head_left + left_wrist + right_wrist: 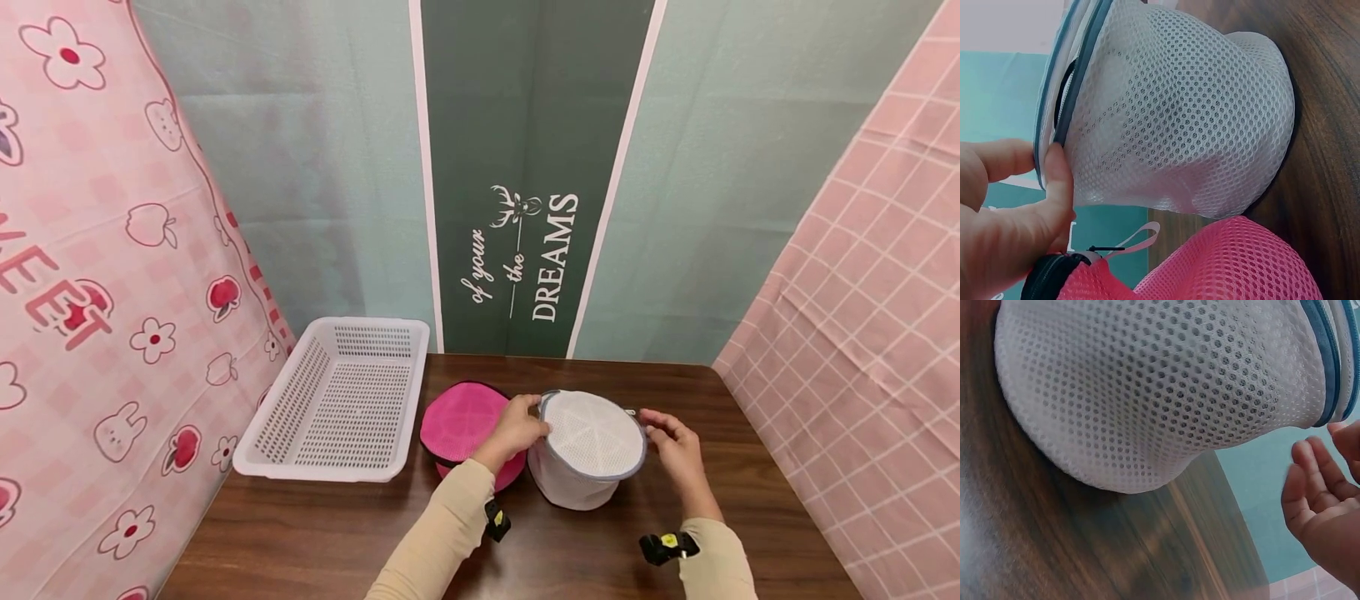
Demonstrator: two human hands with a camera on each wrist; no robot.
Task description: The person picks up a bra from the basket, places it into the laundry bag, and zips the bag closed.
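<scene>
A white mesh laundry bag (pixel 592 433), round with blue-grey trim, stands upright on the table. My left hand (pixel 519 432) pinches the left of its top rim between thumb and finger; a dark gap shows between the trim bands (pixel 1067 94) beside the thumb. At the opposite side, my right hand (pixel 678 454) has loosely bent fingers beside the rim, close to a small zipper pull (pixel 630 412). In the right wrist view those fingers (pixel 1313 481) are apart from the mesh, while one digit at the frame edge comes up to the trim. A pink mesh bag (pixel 465 421) sits under my left forearm.
A white perforated plastic basket (pixel 408 400) stands on the left of the brown wooden table (pixel 570 550). Curtains hang behind the table and on both sides. A pale loop (pixel 1141 237) sticks up near the pink bag's black-trimmed rim.
</scene>
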